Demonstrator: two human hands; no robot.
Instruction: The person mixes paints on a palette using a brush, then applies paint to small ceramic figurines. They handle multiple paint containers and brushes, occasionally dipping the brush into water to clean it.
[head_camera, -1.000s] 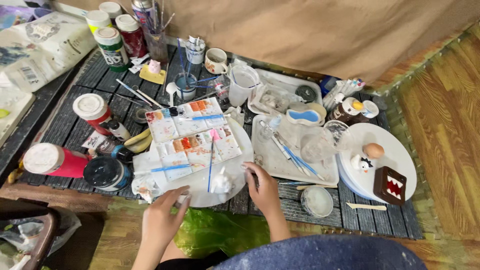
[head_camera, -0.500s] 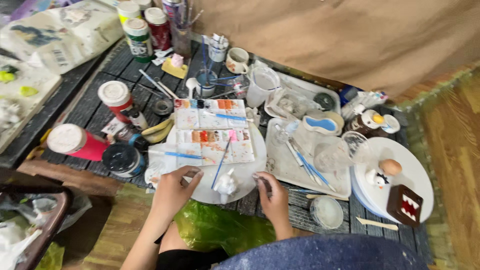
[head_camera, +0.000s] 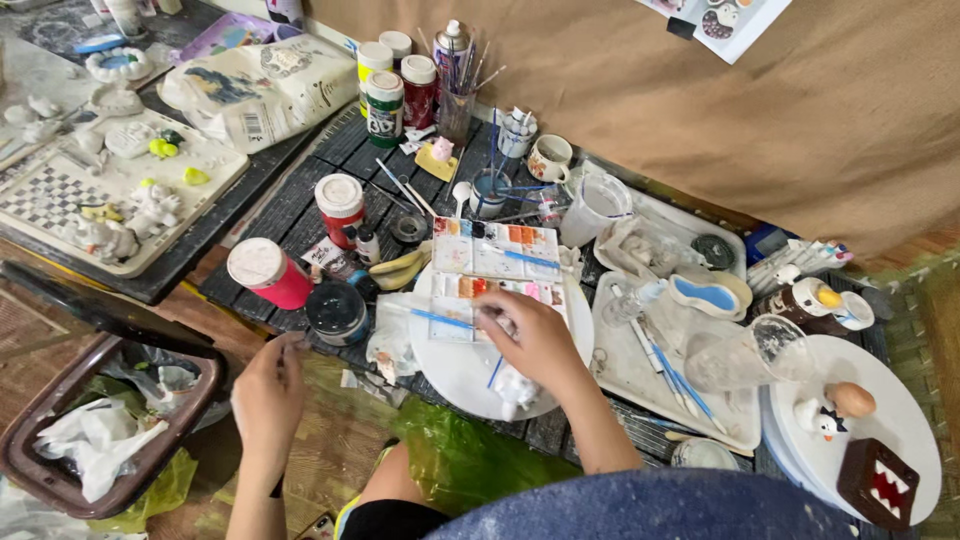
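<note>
- Here, the right hand lies palm-down over a round white plate, fingers curled at the lower edge of the paint palette; the fingertips close on something small and pale, though I cannot tell just what it is.
- A small white figurine lies on the plate just under the wrist, beside a blue-handled brush resting across the palette.
- The palette's square wells hold dabs of orange, red, pink and blue paint; a second palette sheet sits just behind it with similar colours.
- The left hand hangs off the table's near edge, away from the plate, fingers loosely gathered with the thumb against them; whether it pinches anything I cannot tell.
- Just above that hand stand a dark round jar and a pink paint pot lying on its side, with a red white-lidded pot behind.
- Farther back, a cup is crowded with upright brushes, and a white jug stands beside a small mug.
- To the right, a white tray carries blue brushes and a clear tumbler on its side.
- Further right, a round board bears a small painted figure and a brown block.
- At lower left, a brown bin holds crumpled white paper.
</note>
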